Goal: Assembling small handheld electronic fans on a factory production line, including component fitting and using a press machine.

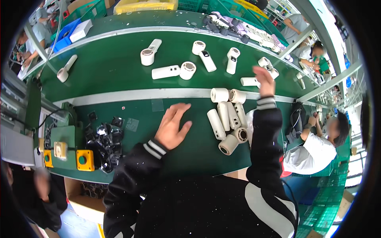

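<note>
My left hand [173, 126] is over the green worktable [186, 158], fingers apart and nothing in it. Further right, my right hand [265, 81] reaches above the raised back shelf, its fingers stretched out. Right beside it lies a cream handheld fan [249, 81], partly hidden by the hand; contact cannot be made out. Between my arms, several cream handheld fans [223, 116] lie in a tight group, with round heads at both ends. A white plastic bag [249, 123] shows partly beside my right sleeve. More fans, such as one with a round head [187, 70], are spread along the shelf.
At left stands a green press fixture [65, 135] with yellow button boxes [85, 160]. Near it lies a pile of shiny dark parts [106, 142]. A metal frame [178, 93] edges the shelf. A seated person [313, 150] works at right; a blue bin [66, 37] stands back left.
</note>
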The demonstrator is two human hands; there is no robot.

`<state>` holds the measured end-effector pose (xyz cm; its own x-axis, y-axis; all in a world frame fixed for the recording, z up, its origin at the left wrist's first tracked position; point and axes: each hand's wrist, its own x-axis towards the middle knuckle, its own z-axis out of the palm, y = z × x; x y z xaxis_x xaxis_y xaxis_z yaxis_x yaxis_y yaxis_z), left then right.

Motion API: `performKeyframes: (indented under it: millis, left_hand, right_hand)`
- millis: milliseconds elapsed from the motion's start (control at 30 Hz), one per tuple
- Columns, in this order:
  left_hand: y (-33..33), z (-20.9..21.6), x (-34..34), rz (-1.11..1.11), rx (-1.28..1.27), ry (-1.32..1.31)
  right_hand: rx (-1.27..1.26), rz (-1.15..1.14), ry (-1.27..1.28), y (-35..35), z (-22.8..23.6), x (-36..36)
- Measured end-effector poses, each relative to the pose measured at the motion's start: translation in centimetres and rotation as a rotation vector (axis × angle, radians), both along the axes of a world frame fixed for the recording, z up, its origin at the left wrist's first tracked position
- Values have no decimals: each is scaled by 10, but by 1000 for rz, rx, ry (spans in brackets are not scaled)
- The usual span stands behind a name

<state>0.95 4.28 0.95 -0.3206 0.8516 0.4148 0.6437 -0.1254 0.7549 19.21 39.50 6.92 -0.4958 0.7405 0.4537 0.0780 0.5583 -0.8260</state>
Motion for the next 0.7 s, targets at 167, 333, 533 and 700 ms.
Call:
performKeyframes:
  millis: [167, 333, 533, 700]
  left_hand:
    - [80, 27, -7, 199, -86, 271]
    - [140, -16, -87, 490, -193, 642]
    - [119, 5, -88, 352, -279, 723]
    - [46, 32, -33, 126, -266, 49]
  right_hand:
    - [61, -416, -35, -40, -23, 156]
    - [-359, -154, -487, -96, -49, 195]
    - [-39, -208, -543, -96, -78, 184]
    - [-45, -157, -690, -101, -70, 176]
